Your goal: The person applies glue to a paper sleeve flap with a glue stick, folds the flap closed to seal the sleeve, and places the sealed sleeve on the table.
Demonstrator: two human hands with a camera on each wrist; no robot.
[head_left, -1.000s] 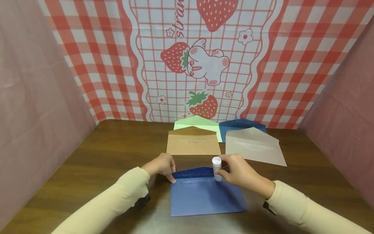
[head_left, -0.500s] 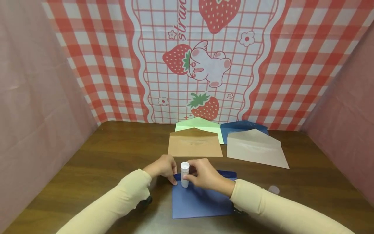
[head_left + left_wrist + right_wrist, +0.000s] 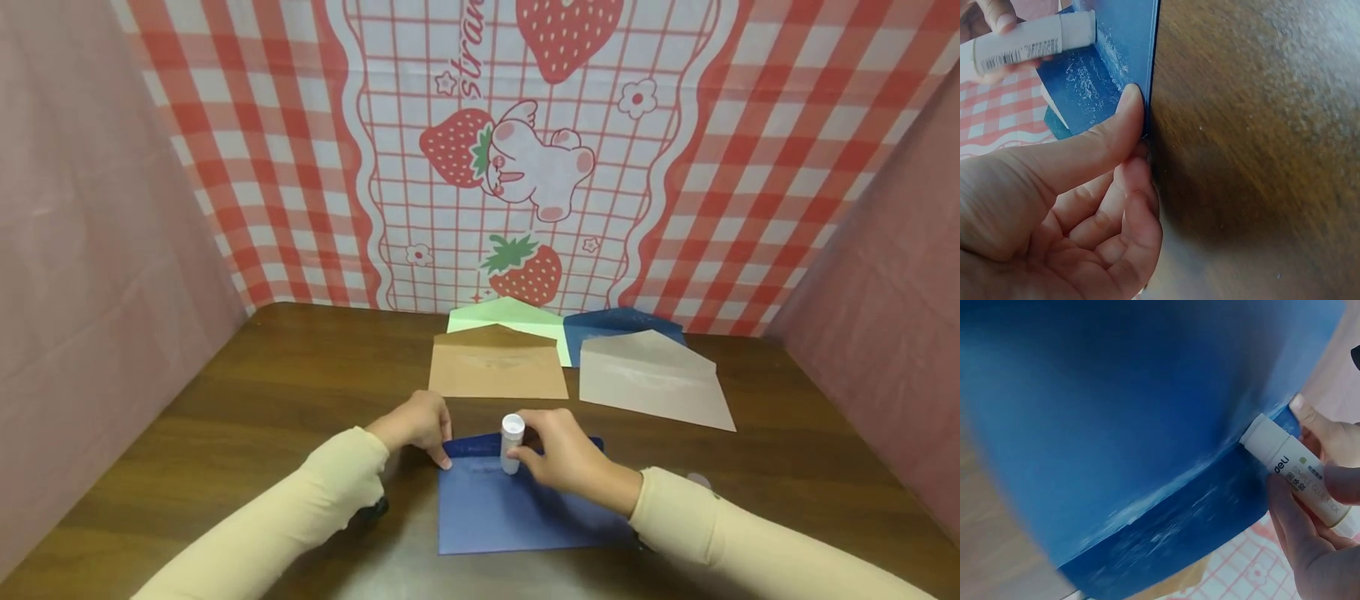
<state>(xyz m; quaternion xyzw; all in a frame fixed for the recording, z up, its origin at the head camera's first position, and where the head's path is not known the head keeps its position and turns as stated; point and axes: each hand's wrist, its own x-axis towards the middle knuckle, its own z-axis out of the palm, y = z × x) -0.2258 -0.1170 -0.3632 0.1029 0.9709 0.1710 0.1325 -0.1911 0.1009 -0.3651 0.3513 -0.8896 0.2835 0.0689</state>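
A blue envelope (image 3: 510, 521) lies on the table with its flap (image 3: 474, 446) unfolded away from me. My left hand (image 3: 420, 425) pinches its upper left corner; the left wrist view has the thumb (image 3: 1104, 134) on the paper and the fingers below. Held upright between thumb and fingers of my right hand (image 3: 566, 454) is a white glue stick (image 3: 512, 446), its lower end against the envelope near the flap's crease. White glue smears (image 3: 1088, 81) show along both sides of that crease. Lettering on the stick (image 3: 1300, 469) is visible in the right wrist view.
Beyond the hands, a tan envelope (image 3: 498, 375) and a grey one (image 3: 648, 379) lie with flaps up. Behind them are a light green envelope (image 3: 506, 312) and a dark blue one (image 3: 622, 321). A small pale round piece (image 3: 699, 481) sits beyond my right sleeve.
My right hand has slid the glue stick left along the envelope's crease, then partway back right. The left hand keeps its place at the corner.
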